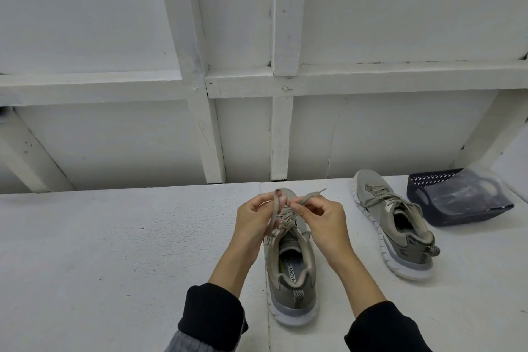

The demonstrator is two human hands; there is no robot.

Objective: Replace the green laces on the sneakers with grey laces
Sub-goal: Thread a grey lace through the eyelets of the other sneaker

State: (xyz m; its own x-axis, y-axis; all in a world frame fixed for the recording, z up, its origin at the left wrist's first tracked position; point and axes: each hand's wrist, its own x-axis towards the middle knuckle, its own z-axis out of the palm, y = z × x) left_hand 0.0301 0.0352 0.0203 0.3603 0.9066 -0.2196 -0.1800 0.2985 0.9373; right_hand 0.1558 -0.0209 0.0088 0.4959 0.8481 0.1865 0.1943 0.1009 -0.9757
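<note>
- You are working over the near sneaker (288,274), which is sitting upright on the white tabletop (114,251) at about 6 o'clock in the view, heel toward you and toe pointing to 12 o'clock.
- Your left hand (254,217) is hovering above the shoe's forefoot, its fingers (281,199) pinching one run of the lace (275,210), which is looping up and over them.
- Your right hand (320,218) is sitting just beside the left, at its 3 o'clock, its fingers (297,206) pinching the other lace end (313,195), whose tip is pointing toward 2 o'clock.
- The lace is appearing grey-beige in this light; its exact colour cannot be confirmed.
- The second sneaker (397,226) is standing at 3 o'clock, well apart, already laced, heel angled toward 5 o'clock.
- A dark perforated basket (428,180) holding a clear plastic bag (468,191) is resting beyond it at 2 o'clock.
</note>
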